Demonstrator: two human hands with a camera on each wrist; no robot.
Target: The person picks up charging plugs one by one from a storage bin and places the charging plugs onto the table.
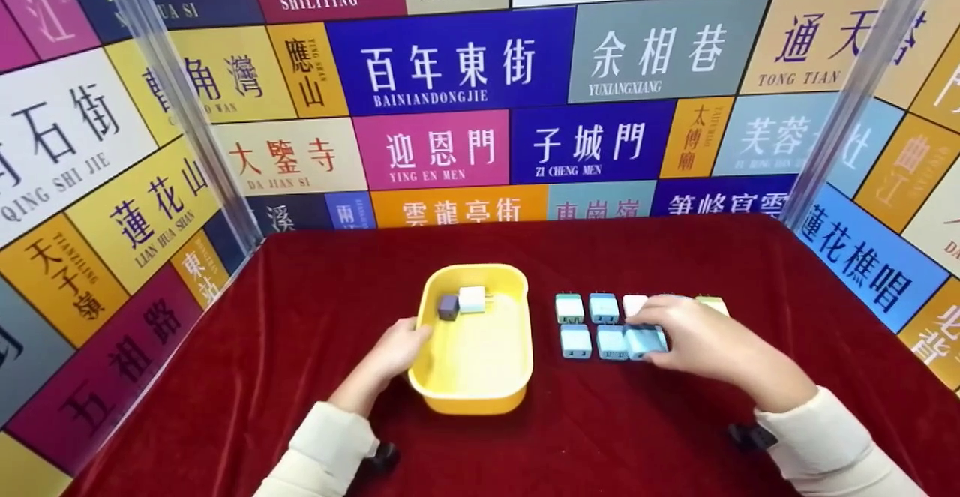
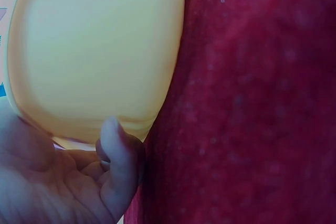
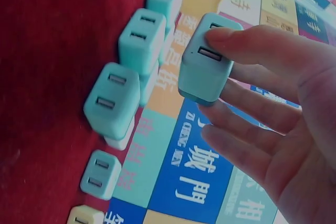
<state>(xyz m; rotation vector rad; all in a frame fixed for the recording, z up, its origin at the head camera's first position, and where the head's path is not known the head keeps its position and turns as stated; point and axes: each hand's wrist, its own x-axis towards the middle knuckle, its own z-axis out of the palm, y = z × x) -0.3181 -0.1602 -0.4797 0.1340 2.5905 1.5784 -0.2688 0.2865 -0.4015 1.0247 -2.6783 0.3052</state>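
A yellow plastic tub [image 1: 480,362] stands on the red cloth. My left hand [image 1: 403,347] grips its left side; in the left wrist view the thumb [image 2: 115,156] lies against the tub wall [image 2: 100,51]. Inside the tub are a dark purple charger block [image 1: 448,307] and a white plug charger [image 1: 472,300]. To the right, my right hand [image 1: 686,339] pinches a light blue USB charger [image 3: 205,69], thumb across its port face. Other chargers lie beside it, including a blue one [image 1: 576,341] and a green-and-white one [image 1: 569,308]. The hand partly covers the back row.
Red cloth [image 1: 337,279] covers the table. Behind it rises a wall of coloured signs [image 1: 450,62]. Clear upright posts stand at the left [image 1: 195,122] and right [image 1: 847,92] back corners. At the row's right end lies a yellowish charger [image 1: 712,304].
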